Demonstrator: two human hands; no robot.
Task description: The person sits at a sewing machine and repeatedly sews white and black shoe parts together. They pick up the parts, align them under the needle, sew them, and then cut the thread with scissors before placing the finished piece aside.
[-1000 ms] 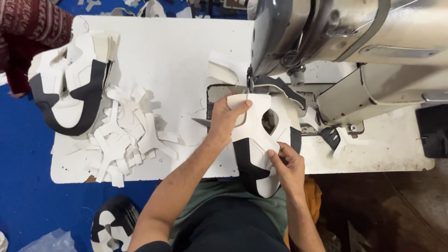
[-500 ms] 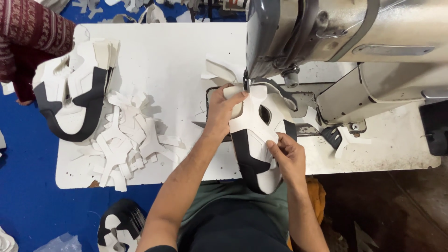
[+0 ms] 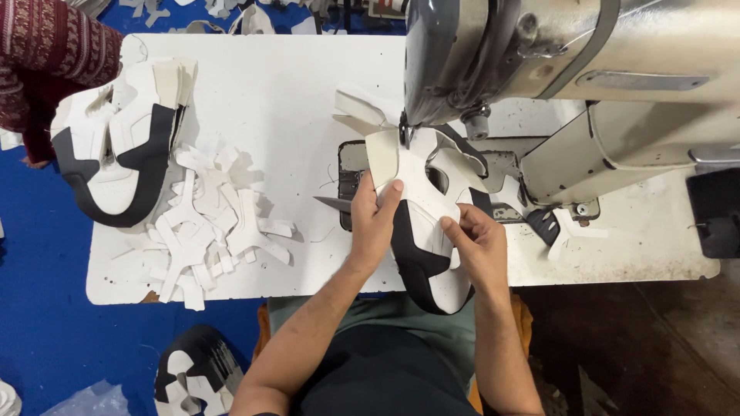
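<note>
At the far left a co-worker's patterned sleeve [image 3: 46,69] stays at the edge of the white surface [image 3: 270,92], next to a stack of assembled white-and-black shoe uppers [image 3: 116,166]. Just right of it lies a loose heap of white cut pieces [image 3: 208,231], untouched across the last second. Below the surface edge, on the blue floor, sits another bundle of black-and-white uppers [image 3: 193,374].

Toward the middle, the left hand [image 3: 378,219] lies flat with fingers spread, pressing on the white-and-black shoe upper [image 3: 424,223] beside a small pair of snips [image 3: 333,203] that rests on the surface. The right hand [image 3: 478,246] pinches the upper's right edge between thumb and fingers. A second ago the upper lay lower, with its tip short of the machine head; now both hands have slid it up and slightly left, so its top white tab sits right under the needle area of the sewing machine [image 3: 539,69], over the dark metal plate. The lower black toe part overhangs the near edge of the surface, above the person's lap.

Judging by this shift, the piece is being fed along its seam line, the hands steering rather than gripping hard. At the far right the machine's arm spans the surface, and a stray white scrap [image 3: 570,227] lies by its base
</note>
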